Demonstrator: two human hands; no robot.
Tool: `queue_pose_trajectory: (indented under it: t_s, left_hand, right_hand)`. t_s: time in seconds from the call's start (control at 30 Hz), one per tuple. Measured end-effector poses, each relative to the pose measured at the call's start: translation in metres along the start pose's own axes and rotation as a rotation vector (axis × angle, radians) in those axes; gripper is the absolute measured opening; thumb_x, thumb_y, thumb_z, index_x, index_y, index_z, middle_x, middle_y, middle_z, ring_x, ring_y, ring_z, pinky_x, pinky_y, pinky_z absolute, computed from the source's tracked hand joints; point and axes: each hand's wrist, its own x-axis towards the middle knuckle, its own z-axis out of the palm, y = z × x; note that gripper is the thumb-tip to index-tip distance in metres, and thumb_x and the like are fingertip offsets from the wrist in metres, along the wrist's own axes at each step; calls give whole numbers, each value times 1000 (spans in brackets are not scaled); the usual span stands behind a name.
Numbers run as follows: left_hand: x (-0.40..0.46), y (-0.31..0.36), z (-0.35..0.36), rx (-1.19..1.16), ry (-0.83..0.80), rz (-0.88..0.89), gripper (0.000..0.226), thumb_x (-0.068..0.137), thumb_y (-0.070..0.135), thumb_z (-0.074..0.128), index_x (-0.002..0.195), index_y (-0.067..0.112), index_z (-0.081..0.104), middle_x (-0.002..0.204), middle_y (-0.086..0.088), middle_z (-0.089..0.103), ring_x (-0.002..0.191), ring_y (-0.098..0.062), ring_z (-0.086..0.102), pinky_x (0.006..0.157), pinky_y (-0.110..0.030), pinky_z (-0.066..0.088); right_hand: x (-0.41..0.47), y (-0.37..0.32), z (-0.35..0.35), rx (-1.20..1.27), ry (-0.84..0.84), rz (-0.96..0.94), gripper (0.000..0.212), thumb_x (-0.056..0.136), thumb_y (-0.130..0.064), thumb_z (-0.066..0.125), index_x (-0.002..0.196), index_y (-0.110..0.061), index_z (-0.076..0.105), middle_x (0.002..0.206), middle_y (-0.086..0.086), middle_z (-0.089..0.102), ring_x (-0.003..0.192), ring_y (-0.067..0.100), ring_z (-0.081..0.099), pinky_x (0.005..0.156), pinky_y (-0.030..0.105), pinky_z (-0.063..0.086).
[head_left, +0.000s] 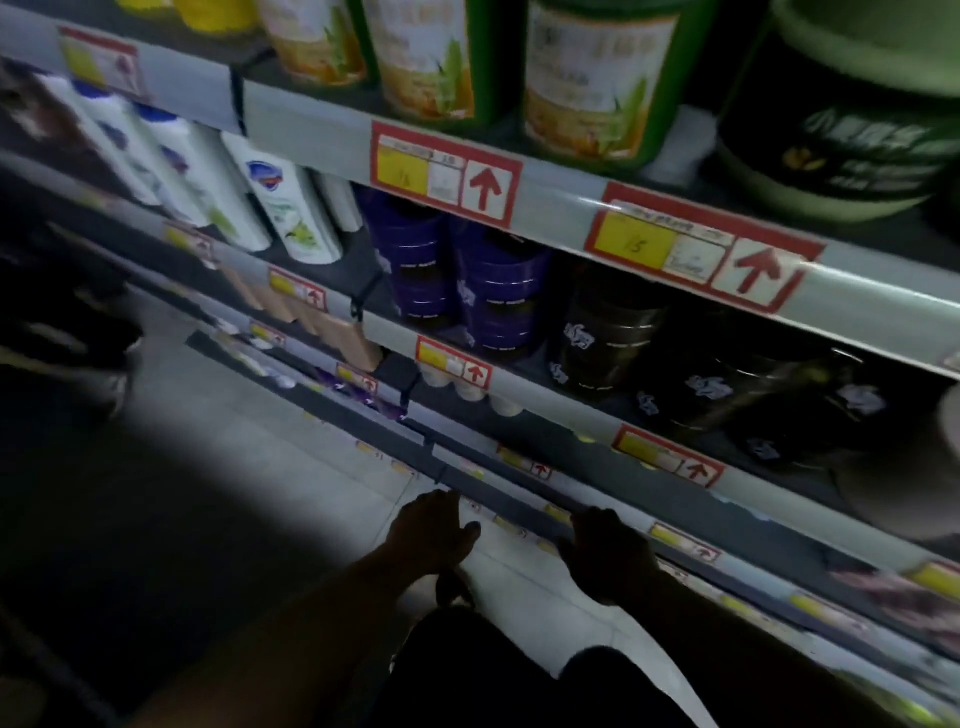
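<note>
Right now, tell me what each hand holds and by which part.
No loose item is held. The left hand touches the low shelf rail with straight fingers. The right hand lies on that rail's front edge, but it is too dark to tell whether it grips.

Tubs (597, 78) stand on the top shelf (561, 182). On the shelf below, bottles (280, 208) stand at the left, with jars (498, 291) to their right. Price tags (447, 174) sit on the shelf fronts. Lower down, the left hand (431, 530) and the right hand (608, 551) lie side by side at the front edge of a low shelf (519, 499), above the floor (291, 467).
</note>
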Motion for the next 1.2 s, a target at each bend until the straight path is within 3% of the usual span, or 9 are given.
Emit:
queue_pose_trajectory:
  t_s: [0.17,0.3,0.6,0.77,0.9,1.07,1.2]
  left_hand:
    - [-1,23,20,56,-3,40,68,102,56,48,157,17,37,152,-9,53,138,-27,51,113,-40,43]
    - [-7,42,50,65,1,57,70,102,58,47,160,20,34,154,-7,52,139,-27,50,114,-40,43]
    - [7,25,128,125,-81,131,71,101,57,48,161,23,32,161,-5,44,145,-26,44,119,-40,38]
    - [66,-14,184,124,-122,149,71,98,60,47,160,27,35,159,-4,47,141,-28,49,114,-42,43]
    - [124,-54,240,92,-151,182,67,103,53,48,161,24,33,159,-5,46,141,-26,48,111,-36,41]
    - [218,-104,322,62,-118,193,67,101,57,48,159,27,34,155,-1,51,138,-24,52,112,-38,46]
    - [295,-137,384,114,-59,206,65,106,51,46,162,22,32,161,-4,44,146,-25,44,118,-39,36]
  right_hand:
    - [-19,34,35,54,25,70,65,104,-63,25,151,-21,41,154,6,45,138,27,47,109,41,44]
    - [-43,60,69,80,5,94,66,106,-59,24,156,-19,35,161,7,38,147,28,38,118,42,36]
    - [-55,84,149,131,-14,171,57,106,-57,28,145,-19,45,148,3,48,137,23,45,109,39,43]
    - [0,67,216,162,-12,202,56,105,-57,32,141,-18,49,143,4,52,132,23,49,106,39,45]
    - [64,45,289,168,-72,183,58,105,-58,32,144,-19,47,146,7,48,132,27,49,105,41,45]
    - [160,18,392,183,-153,139,59,106,-55,35,151,-18,43,154,8,43,138,27,45,112,41,42]
    - [229,5,482,183,-150,91,58,105,-55,36,149,-18,46,150,7,48,135,28,46,110,39,43]
